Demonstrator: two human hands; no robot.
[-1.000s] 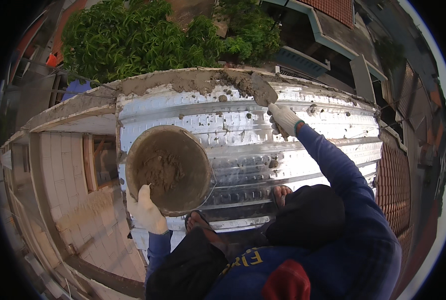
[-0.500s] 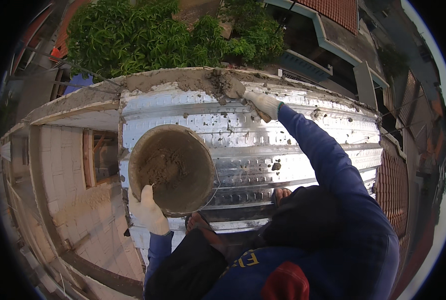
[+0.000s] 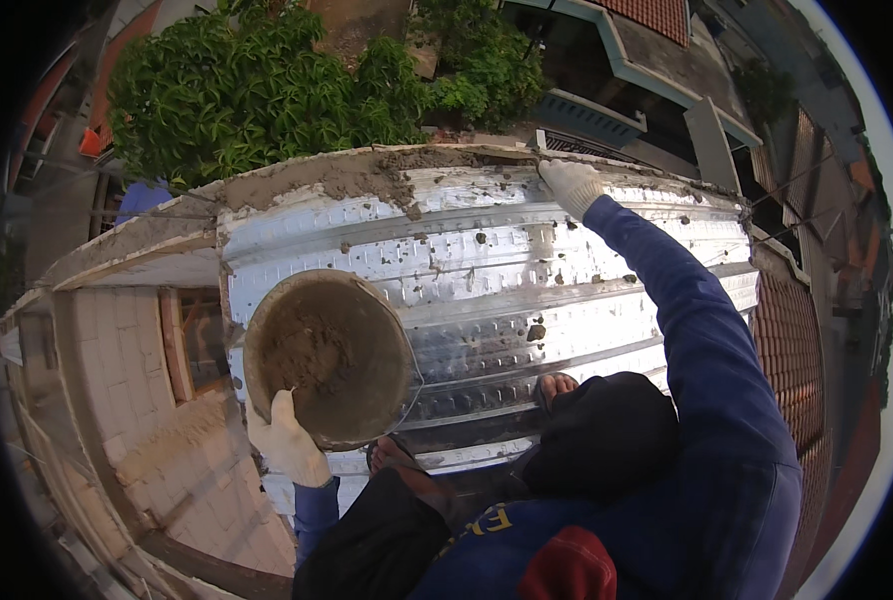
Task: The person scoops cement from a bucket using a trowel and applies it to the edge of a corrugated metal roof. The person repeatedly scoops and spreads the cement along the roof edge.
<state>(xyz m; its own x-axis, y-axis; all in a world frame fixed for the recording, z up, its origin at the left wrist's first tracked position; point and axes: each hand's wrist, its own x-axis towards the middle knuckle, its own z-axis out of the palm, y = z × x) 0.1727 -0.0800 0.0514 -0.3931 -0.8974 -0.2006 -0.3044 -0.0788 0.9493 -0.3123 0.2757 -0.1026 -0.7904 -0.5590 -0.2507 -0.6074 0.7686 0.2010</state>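
My left hand (image 3: 285,440), in a whitish knitted glove, grips the near left rim of a round bucket (image 3: 379,385), its thumb over the edge. Wet grey-brown mortar (image 3: 312,350) lies inside the bucket. My right arm reaches far out, and my gloved right hand (image 3: 570,188) is closed at the outer edge of the ribbed metal sheet (image 3: 467,260). The trowel in that hand is hardly visible now; its blade and handle cannot be made out. Mortar (image 3: 352,180) is spread along the far edge, left of my right hand.
My sandalled feet (image 3: 392,455) stand on the sheet, which is spotted with mortar crumbs (image 3: 537,331). At the left the sheet ends above an opening with a block wall (image 3: 127,345). Beyond the far edge are a leafy tree (image 3: 237,95) and houses lower down. Roof tiles (image 3: 789,345) lie at the right.
My right hand has moved right along the far edge, away from the mortar heap, and the trowel has turned out of clear sight. My left hand still holds the bucket rim.
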